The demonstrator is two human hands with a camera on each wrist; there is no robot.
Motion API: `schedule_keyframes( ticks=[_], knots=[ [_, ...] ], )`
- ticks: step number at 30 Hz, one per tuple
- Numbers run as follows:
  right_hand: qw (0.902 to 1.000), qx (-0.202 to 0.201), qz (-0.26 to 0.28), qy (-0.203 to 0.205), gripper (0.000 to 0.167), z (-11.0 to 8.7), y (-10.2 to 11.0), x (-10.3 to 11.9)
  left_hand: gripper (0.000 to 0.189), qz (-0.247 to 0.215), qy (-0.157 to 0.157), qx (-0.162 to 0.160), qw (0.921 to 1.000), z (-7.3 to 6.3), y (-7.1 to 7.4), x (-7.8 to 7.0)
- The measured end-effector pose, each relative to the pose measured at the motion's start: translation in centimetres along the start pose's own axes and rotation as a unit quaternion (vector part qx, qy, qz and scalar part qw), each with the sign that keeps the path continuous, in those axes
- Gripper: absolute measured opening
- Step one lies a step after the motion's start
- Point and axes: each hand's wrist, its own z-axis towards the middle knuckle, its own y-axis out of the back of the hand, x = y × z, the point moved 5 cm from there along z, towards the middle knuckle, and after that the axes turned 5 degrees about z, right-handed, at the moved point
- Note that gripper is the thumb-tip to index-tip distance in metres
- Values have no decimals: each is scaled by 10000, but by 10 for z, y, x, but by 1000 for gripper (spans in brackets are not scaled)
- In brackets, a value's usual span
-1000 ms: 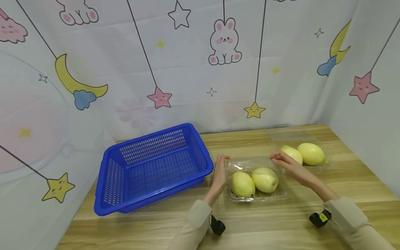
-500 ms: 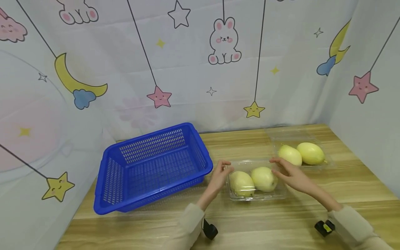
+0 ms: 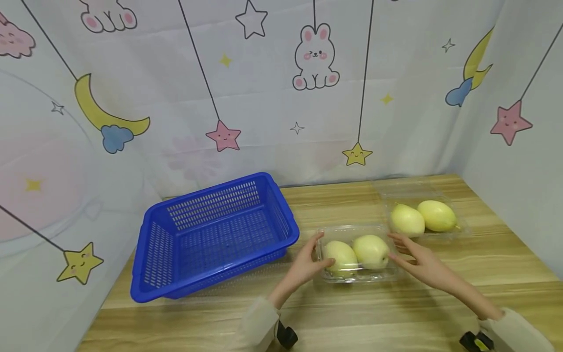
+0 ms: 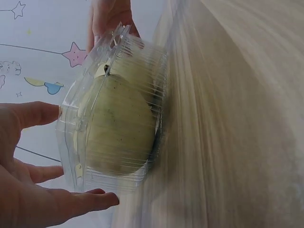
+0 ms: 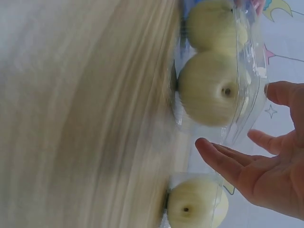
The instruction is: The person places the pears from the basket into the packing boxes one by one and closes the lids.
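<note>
A clear plastic clamshell box (image 3: pixel 374 279) with two pale yellow melons (image 3: pixel 371 252) stands on the wooden table, its lid down. My left hand (image 3: pixel 306 264) is at its left end, thumb over the front part of the lid and fingers toward the back corner. In the left wrist view the left thumb (image 4: pixel 42 113) reaches the lid's edge, with straight fingers along the end. My right hand (image 3: pixel 422 264) is spread at the right end. The right wrist view shows its thumb (image 5: pixel 282 91) at the lid and the fingers extended beside the box.
A blue perforated plastic basket (image 3: pixel 220 271) stands to the left with nothing in it. Behind and to the right is another clear box (image 3: pixel 409 190), its lid raised back, holding two yellow melons (image 3: pixel 437 215). A printed white curtain (image 3: pixel 264 102) hangs behind the wooden table (image 3: pixel 352 318).
The lid of the near box has come down over the melons. Both hands have shifted from its back corners toward the front and down along its ends.
</note>
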Motion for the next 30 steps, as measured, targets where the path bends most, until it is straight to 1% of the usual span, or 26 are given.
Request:
schedule_keyframes(
  ticks=[3,6,9,10,13,14,17,23,26,30],
  knots=[
    [9993,31,215,-297,56,-5,-2,-2,70,-58,26,118,9999,-6,0,-1],
    [9960,111,610,-644,59,-8,-4,-5,69,-102,2,109,9999,-11,1,0],
    [9877,190,1081,-1114,62,-11,-6,-9,68,-116,56,30,9999,-16,1,0],
    [9845,239,1248,-1210,64,-12,-7,-9,69,-107,101,-3,9999,-18,1,0],
    [9745,335,1596,-1539,66,-15,-8,-12,74,-96,390,-62,9992,-22,1,1],
    [9723,392,1679,-1578,66,-16,-9,-12,75,-91,474,-79,9988,-23,1,1],
    [9645,558,1950,-1692,66,-20,-10,-13,78,-262,692,-53,9972,-28,0,2],
    [9448,769,2559,-1898,67,-25,-14,-16,78,-515,728,-24,9960,-33,-3,5],
    [9384,950,2768,-1838,68,-26,-14,-17,71,-680,889,6,9937,-34,-6,7],
    [9292,1169,3053,-1724,72,-28,-15,-17,56,-1132,1246,102,9857,-34,-10,10]
  ],
)
